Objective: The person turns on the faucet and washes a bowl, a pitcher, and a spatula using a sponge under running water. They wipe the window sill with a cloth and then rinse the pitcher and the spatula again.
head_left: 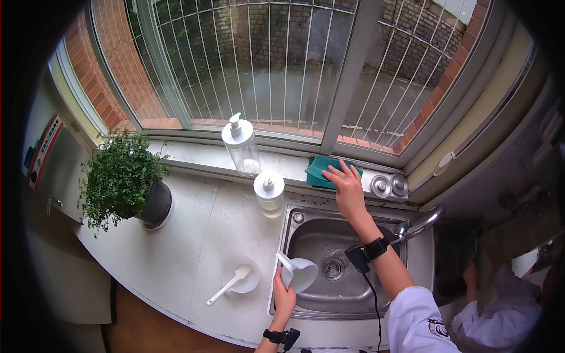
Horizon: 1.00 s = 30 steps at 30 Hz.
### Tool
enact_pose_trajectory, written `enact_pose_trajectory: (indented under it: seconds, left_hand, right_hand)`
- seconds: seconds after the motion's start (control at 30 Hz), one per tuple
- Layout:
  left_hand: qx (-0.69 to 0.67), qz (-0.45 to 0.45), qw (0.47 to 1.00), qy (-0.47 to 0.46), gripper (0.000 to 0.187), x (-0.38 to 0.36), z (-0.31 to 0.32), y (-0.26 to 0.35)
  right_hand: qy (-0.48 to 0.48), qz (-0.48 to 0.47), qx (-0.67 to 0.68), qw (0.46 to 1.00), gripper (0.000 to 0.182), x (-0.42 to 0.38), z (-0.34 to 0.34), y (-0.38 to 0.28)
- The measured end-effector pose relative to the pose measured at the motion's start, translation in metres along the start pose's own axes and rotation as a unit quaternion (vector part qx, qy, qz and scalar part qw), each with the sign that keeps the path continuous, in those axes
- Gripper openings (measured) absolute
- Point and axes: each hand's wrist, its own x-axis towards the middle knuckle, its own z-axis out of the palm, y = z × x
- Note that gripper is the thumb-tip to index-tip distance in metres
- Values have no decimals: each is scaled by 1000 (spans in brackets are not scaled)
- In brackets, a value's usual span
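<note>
My left hand [284, 299] grips a translucent white bowl [301, 275] over the left edge of the sink, and a white handle sticks out of the bowl. My right hand [346, 188] reaches over the sink to the sill, its fingers spread on a folded green cloth [321, 172]. Whether the fingers grip the cloth or only rest on it is hard to see. On the counter left of the sink, a second white bowl [250, 283] has a white spatula [229, 285] lying across it.
Two pump bottles [241, 147] [269, 194] stand by the window. A potted plant [156, 206] is at the left. The steel sink [306, 309] has a faucet [421, 223] at its right. Two round metal lids [381, 186] [399, 185] sit on the sill.
</note>
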Motion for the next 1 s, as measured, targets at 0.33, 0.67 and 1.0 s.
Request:
enact_pose_trajectory:
  seconds: [0.33, 0.67, 1.0]
  left_hand:
    - [-57, -40, 997, -19, 57, 8, -5, 3]
    - [-57, -58, 996, -42, 59, 7, 1, 8]
    - [-176, -154, 970, -63, 45, 29, 43, -5]
  right_hand:
    - [-237, 84, 13, 968, 25, 3, 28, 57]
    - [-158, 113, -160, 968, 54, 1, 89, 49]
    - [-35, 122, 242, 962, 30, -135, -71, -66]
